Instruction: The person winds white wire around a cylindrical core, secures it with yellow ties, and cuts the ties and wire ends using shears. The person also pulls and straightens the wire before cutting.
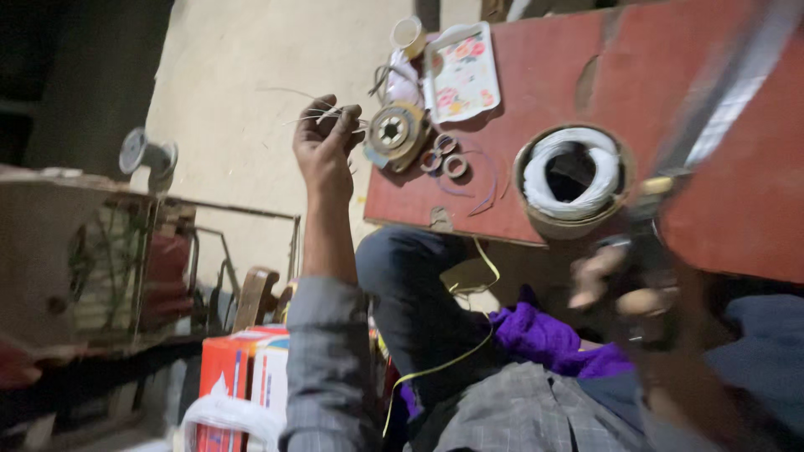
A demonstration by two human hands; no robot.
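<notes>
Far to the left of our left hand [325,138] we see a small round metal fitting [144,153] against the pale floor [234,92], and below it a worn wooden frame [100,259]. Beneath our left sleeve stands a red and white carton [247,368].

Our left hand is raised, fingers curled shut around a bundle of thin pale wires [322,113], whose loose ends fan out to either side of the fingertips. Just right of that hand, at the near corner of the red board [553,75], lies a round metal winding core [394,132], tilted over the board's edge. Beside it sit a few small rings [444,155], and above them a flowered tray [462,74] with a small cup [408,35] next to it.

Between our two hands a round tub [571,177] holds a coil of white wire. A yellow wire [469,335] runs down across our lap, near a purple cloth [544,339].

Our right hand [624,289] is badly blurred; it looks closed around a long dark tool [712,109] that slants up over the board, but we cannot tell the grip for sure.
</notes>
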